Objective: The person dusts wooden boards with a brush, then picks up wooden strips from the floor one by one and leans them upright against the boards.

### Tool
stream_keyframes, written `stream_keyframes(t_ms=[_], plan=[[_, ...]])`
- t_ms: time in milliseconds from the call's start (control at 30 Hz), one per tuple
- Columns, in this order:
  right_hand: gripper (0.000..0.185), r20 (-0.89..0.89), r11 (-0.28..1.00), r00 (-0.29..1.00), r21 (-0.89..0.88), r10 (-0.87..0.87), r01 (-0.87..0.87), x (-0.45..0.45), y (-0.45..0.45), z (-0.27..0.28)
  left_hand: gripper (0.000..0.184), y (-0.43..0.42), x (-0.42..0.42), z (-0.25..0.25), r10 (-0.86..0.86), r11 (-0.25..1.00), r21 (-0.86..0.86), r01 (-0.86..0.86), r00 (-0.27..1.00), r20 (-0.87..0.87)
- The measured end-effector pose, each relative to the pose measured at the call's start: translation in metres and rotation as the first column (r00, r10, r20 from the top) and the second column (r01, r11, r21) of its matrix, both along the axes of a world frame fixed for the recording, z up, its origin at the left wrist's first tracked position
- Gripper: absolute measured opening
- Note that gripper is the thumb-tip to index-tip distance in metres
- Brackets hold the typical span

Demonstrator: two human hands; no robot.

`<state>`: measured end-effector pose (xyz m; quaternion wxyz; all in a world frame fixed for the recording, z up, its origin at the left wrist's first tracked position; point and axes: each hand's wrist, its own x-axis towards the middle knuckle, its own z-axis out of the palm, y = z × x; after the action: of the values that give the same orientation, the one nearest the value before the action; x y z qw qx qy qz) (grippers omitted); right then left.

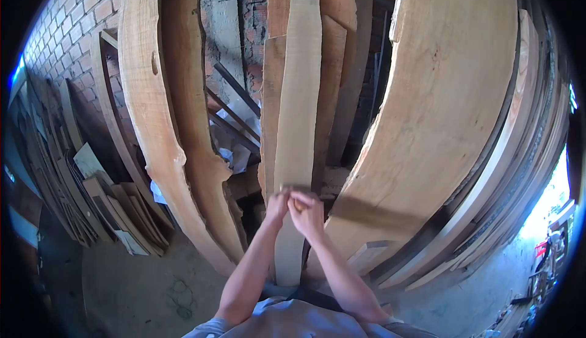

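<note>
Grey floor (125,289): loose tangled cord (182,298); short boards (113,208) standing, leaning at left.

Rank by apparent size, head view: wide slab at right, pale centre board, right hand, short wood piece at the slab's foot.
1. Wide slab
2. Pale centre board
3. Right hand and short wood piece: too alike to rank.

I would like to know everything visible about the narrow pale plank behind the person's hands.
The narrow pale plank looks like wood: long, light tan, with slightly wavy edges and a dark, chipped patch at its top end. It rises mid-view, apparently leaning on the darker boards behind. Across its lower part, the left hand and right hand hold a small blurred object; whether skin touches the wood is unclear.
</note>
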<state>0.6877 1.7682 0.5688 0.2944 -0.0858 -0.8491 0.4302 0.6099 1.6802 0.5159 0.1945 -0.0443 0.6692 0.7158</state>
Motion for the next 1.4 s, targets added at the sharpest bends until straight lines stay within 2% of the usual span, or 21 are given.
stream_keyframes(t_ms=[67,100,200,267,367,400,467,533,567,667,733,800,867,933,1000,1100,1133,1167,1233,1333,1400], plan=[[0.02,-0.2,0.989,0.976,0.136,0.086,-0.059,-0.01,0.0,0.056,0.036,0.007,-0.01,0.056,0.067,0.945,0.325,-0.022,0.99,-0.126],[0.022,-0.362,0.978,0.924,0.199,0.126,-0.056,-0.014,0.0,0.064,0.032,0.004,-0.012,0.082,0.036,0.936,0.35,0.03,0.983,-0.18],[0.027,-0.35,0.964,0.914,0.234,0.206,-0.127,-0.013,0.005,0.056,0.033,-0.003,-0.007,0.099,-0.026,0.969,0.238,0.062,0.988,-0.15],[0.029,-0.242,0.977,0.947,0.097,0.21,-0.191,-0.01,0.005,-0.009,0.042,-0.006,-0.008,0.043,-0.028,1.0,0.01,0.029,0.994,-0.109],[0.035,-0.058,0.95,0.971,-0.2,0.232,-0.239,0.034,-0.014,-0.088,0.043,-0.019,0.025,-0.03,-0.095,0.995,0.043,0.089,0.981,0.168],[0.034,0.002,0.962,0.984,-0.208,0.18,-0.176,0.049,-0.025,-0.108,0.039,-0.019,0.027,-0.088,-0.04,0.997,0.068,0.025,0.971,0.234],[0.031,0.199,0.979,0.972,-0.181,0.126,-0.089,0.061,-0.031,-0.123,0.032,-0.026,0.065,-0.058,0.055,0.994,-0.109,-0.021,0.946,0.318],[0.029,0.442,0.992,0.891,-0.107,0.103,-0.062,0.061,-0.029,-0.118,0.032,-0.028,0.053,-0.078,0.0,0.992,-0.119,0.049,0.925,0.381],[0.029,0.381,0.99,0.919,-0.126,0.103,-0.059,0.051,-0.024,-0.113,0.032,-0.029,0.047,-0.089,-0.027,0.989,-0.123,0.086,0.91,0.413],[0.024,0.172,0.979,0.977,-0.182,0.126,-0.094,0.01,-0.008,-0.032,0.043,-0.014,0.012,-0.024,0.028,0.999,-0.05,-0.02,0.985,0.171],[0.022,0.008,0.974,0.991,-0.181,0.136,-0.132,-0.008,-0.004,0.03,0.033,-0.004,-0.014,0.028,0.038,0.984,0.177,-0.028,0.998,-0.054],[0.022,-0.271,0.991,0.954,0.062,0.129,-0.117,-0.017,-0.002,0.064,0.029,0.0,-0.013,0.103,0.044,0.938,0.346,0.025,0.981,-0.189],[0.027,-0.337,0.981,0.925,0.14,0.174,-0.133,-0.016,0.003,0.068,0.031,-0.005,-0.015,0.117,-0.045,0.962,0.243,0.123,0.951,-0.306],[0.031,-0.306,0.981,0.935,0.131,0.18,-0.146,-0.011,0.005,0.03,0.033,-0.005,-0.012,0.091,-0.075,0.978,0.167,0.123,0.96,-0.271],[0.033,-0.223,0.988,0.964,0.091,0.145,-0.127,0.007,0.002,-0.035,0.036,-0.008,-0.002,0.027,-0.088,0.98,0.176,0.092,0.996,-0.034],[0.025,0.089,0.976,0.98,-0.141,0.177,-0.163,0.054,-0.014,-0.1,0.031,-0.017,0.023,-0.095,-0.122,0.99,-0.044,0.133,0.974,0.193],[0.022,0.128,0.986,0.982,-0.108,0.138,-0.124,0.063,-0.018,-0.111,0.029,-0.021,0.052,-0.055,-0.071,0.994,-0.063,0.088,0.969,0.238],[0.023,0.194,0.989,0.972,-0.087,0.134,-0.119,0.059,-0.015,-0.111,0.03,-0.023,0.05,-0.099,-0.067,0.993,-0.076,0.09,0.963,0.259],[0.024,0.334,0.993,0.935,-0.051,0.117,-0.106,0.059,-0.014,-0.094,0.034,-0.022,0.039,-0.101,-0.056,0.99,-0.101,0.096,0.936,0.346],[0.023,0.101,0.993,0.99,-0.078,0.101,-0.094,0.021,-0.006,-0.022,0.041,-0.015,0.008,-0.024,-0.022,1.0,0.003,0.022,0.997,0.069],[0.012,-0.252,0.995,0.963,-0.027,0.09,-0.1,-0.004,-0.001,0.028,0.038,-0.007,-0.004,0.054,-0.039,0.987,0.149,0.059,0.99,-0.135]])
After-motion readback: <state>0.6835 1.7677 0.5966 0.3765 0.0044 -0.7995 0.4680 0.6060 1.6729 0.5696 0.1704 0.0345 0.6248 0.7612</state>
